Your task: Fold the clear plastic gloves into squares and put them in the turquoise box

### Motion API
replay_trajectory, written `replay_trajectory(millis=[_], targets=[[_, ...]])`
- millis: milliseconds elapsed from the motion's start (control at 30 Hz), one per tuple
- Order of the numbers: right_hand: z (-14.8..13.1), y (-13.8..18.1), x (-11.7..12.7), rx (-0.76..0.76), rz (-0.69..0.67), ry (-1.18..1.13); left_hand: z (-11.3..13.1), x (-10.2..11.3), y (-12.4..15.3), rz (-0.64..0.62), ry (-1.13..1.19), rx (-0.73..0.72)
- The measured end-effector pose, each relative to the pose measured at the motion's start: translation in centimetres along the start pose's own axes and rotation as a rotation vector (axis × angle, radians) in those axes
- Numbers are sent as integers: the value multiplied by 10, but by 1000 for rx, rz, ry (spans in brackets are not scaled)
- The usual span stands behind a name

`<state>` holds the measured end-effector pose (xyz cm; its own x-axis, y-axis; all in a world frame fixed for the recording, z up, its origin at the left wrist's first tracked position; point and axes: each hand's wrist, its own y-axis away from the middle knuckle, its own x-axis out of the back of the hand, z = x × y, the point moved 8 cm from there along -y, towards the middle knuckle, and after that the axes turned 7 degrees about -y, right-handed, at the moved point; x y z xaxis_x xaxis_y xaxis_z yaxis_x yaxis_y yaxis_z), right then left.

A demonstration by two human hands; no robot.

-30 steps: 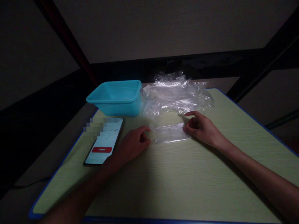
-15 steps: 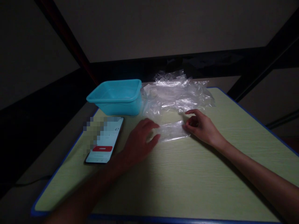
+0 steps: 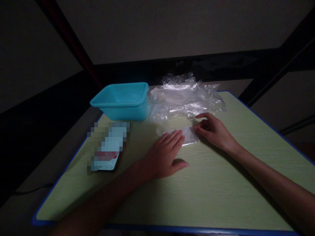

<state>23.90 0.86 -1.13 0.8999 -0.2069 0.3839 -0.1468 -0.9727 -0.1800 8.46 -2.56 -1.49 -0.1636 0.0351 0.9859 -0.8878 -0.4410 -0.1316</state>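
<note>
A small clear plastic bag (image 3: pixel 189 135) lies flat on the pale green table (image 3: pixel 197 190). My left hand (image 3: pixel 163 154) rests palm down with its fingers stretched flat over the bag's left half. My right hand (image 3: pixel 213 131) sits at the bag's right end, thumb and curled fingers pinching its edge, index finger extended. Just beyond both hands lies a crumpled heap of clear plastic bags (image 3: pixel 184 100).
A turquoise plastic tub (image 3: pixel 121 101) stands at the table's back left, touching the heap. A phone (image 3: pixel 108 146) with a lit screen lies left of my left hand. The table has a blue rim (image 3: pixel 61 178); dark beams and a wall lie behind.
My left hand moved right from beside the phone and flattened its fingers onto the small bag. My right hand stayed at the bag's right end.
</note>
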Motion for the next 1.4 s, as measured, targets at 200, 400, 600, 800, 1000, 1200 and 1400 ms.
replay_trajectory(millis=[200,400,600,800,1000,1200,1400], targets=[[0,2,9,-135,11,-153,1,1,0,4,18,-4],[1,3,2,-193,-37,-262,0,-1,0,-12,-4,4],[2,4,-3,-191,-54,-311,0,-3,0,10,-28,-3],[2,5,-8,-202,-81,-337,0,-4,0,-2,-57,-4],[-2,7,-10,-201,-119,-334,-1,-4,-1,-27,-56,13],[-4,6,-3,-135,-93,-261,0,-4,0,-24,-60,12],[-48,18,-11,378,-195,242,0,-5,1,9,-70,0]])
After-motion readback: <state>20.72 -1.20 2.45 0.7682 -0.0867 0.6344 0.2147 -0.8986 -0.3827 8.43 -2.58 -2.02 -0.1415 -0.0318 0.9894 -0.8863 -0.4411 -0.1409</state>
